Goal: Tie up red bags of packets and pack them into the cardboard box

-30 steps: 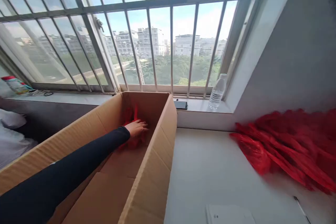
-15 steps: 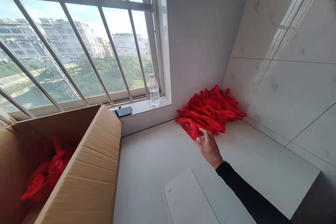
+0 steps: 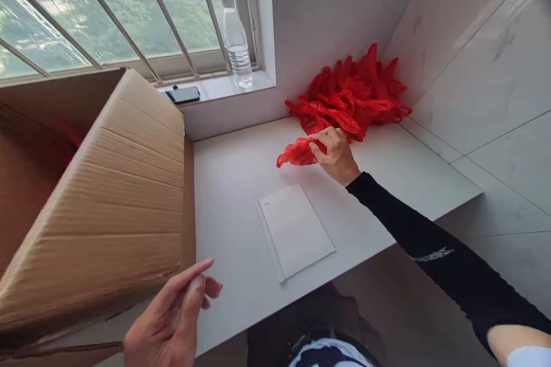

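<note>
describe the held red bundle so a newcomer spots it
Right of the box is the white table. In front of the red pile, the right hand pinches the red bundle. Unlike the pile, it is small and held.

The cardboard box [image 3: 142, 172] runs off the left edge, its near wall hiding most of the red plastic [image 3: 71, 133] inside, while the bottom edge crops the left hand [image 3: 172, 318] and the flat white item's [image 3: 297, 232] marks [image 3: 266, 203] are illegibly small.

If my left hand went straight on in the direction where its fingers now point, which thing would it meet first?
Probably the flat white object on the white table; the height of the left hand is unclear, so it might pass above.
</note>
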`<state>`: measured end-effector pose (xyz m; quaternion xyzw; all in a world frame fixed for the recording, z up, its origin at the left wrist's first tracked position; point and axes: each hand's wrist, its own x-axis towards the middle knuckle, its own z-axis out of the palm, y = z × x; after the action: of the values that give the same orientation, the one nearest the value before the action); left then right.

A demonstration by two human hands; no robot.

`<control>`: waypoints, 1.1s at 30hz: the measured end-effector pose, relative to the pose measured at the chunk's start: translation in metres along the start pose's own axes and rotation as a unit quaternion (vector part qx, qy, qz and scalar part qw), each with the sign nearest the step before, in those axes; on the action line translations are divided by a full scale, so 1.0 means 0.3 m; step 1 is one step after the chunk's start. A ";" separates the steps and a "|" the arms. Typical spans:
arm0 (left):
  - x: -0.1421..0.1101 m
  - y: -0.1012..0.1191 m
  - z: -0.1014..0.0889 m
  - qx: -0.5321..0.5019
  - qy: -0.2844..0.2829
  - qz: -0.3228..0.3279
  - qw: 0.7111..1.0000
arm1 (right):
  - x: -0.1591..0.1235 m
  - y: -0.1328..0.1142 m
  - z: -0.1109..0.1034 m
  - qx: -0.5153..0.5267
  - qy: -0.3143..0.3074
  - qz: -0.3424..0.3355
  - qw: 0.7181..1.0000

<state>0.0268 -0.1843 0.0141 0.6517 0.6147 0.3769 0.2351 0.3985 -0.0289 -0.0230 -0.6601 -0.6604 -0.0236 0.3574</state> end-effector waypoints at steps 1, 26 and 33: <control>0.002 0.002 0.038 -0.036 -0.020 -0.019 0.999 | -0.058 -0.025 -0.028 0.007 -0.014 -0.012 1.000; -0.028 -0.032 0.376 -0.053 -0.130 0.104 0.985 | -0.567 -0.146 -0.134 0.117 -0.086 -0.052 0.988; -0.046 -0.048 0.364 -0.062 -0.089 0.072 0.991 | -0.575 -0.150 -0.145 0.201 -0.115 0.041 0.972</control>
<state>0.1037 -0.1786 -0.0659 0.7099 0.5182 0.3704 0.3007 0.3557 -0.2041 -0.0576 -0.5994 -0.6608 0.2006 0.4047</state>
